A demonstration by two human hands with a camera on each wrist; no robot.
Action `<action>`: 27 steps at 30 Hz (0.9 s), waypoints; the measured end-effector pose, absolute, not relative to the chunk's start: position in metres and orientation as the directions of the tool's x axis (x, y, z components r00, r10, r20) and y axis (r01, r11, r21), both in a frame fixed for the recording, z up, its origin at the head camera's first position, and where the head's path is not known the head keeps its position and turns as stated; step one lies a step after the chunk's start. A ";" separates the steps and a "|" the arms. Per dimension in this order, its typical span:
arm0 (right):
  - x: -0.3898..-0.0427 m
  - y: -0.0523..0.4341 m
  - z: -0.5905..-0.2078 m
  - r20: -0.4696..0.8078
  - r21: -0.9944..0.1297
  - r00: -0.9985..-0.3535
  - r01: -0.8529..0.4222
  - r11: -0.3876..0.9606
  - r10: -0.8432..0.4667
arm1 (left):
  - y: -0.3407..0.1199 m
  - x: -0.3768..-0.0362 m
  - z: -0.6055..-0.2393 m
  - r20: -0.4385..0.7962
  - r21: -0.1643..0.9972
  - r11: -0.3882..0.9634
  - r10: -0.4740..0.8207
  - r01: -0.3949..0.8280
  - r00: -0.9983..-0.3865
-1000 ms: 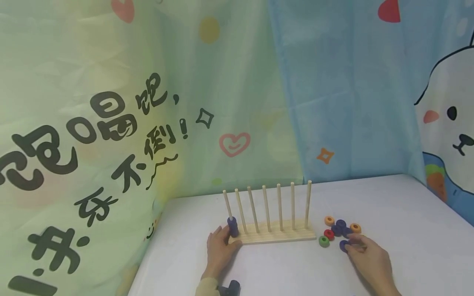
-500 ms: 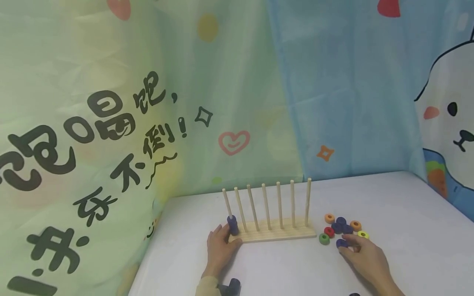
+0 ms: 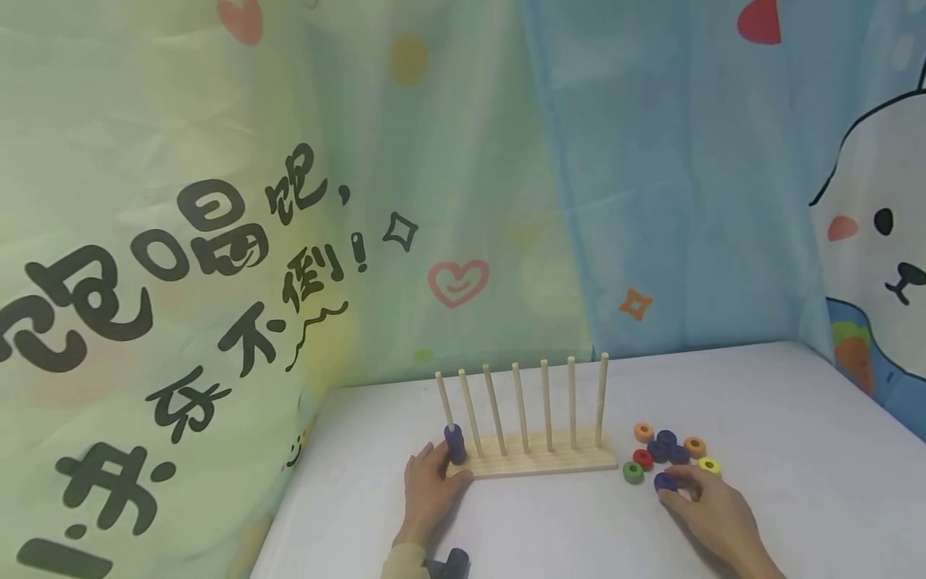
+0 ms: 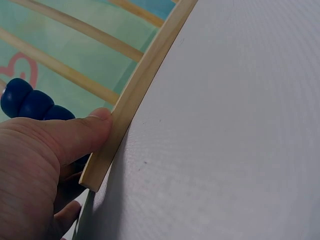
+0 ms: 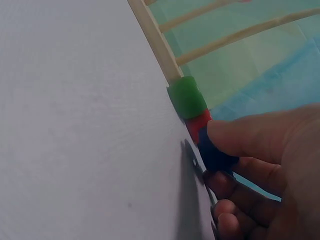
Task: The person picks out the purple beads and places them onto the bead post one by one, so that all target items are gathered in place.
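Note:
A wooden peg board (image 3: 535, 461) with several upright pegs stands on the white table (image 3: 550, 531). Dark blue rings (image 3: 454, 442) are stacked on its leftmost peg. My left hand (image 3: 441, 466) grips the board's left end, the thumb (image 4: 75, 135) pressed against the front edge of the peg board (image 4: 135, 95) beside the blue rings (image 4: 30, 102). My right hand (image 3: 676, 486) pinches a loose blue ring (image 3: 664, 481) that lies on the table right of the board. In the right wrist view this blue ring (image 5: 215, 152) sits between thumb and fingers, next to a red ring (image 5: 197, 122) and a green ring (image 5: 187, 97).
Loose rings lie right of the board: green (image 3: 633, 472), red (image 3: 642, 458), orange (image 3: 643, 432), another orange (image 3: 694, 446), yellow (image 3: 710, 465) and a cluster of blue ones (image 3: 665, 444). Printed curtains (image 3: 289, 201) hang close behind and left of the table.
My right hand has shifted slightly left with the blue ring, uncovering the yellow ring. The left hand has stayed on the board's end.

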State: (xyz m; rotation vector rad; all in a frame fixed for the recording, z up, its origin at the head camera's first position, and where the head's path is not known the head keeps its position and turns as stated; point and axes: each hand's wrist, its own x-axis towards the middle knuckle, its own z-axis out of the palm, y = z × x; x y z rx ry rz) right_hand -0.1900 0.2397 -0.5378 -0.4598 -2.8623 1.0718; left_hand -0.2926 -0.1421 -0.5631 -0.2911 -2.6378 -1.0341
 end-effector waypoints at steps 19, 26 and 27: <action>-0.188 0.229 -0.536 -0.033 -0.724 -0.934 0.268 0.636 0.356 | -0.139 -0.299 -0.566 0.323 0.642 0.712 0.085 0.284 -0.942; -0.190 0.218 -0.535 -0.003 -0.734 -0.951 0.212 0.645 0.310 | -0.141 -0.296 -0.563 0.332 0.650 0.705 0.074 0.284 -0.940; -0.191 0.216 -0.535 0.002 -0.734 -0.953 0.205 0.647 0.304 | -0.142 -0.296 -0.563 0.332 0.651 0.704 0.072 0.284 -0.940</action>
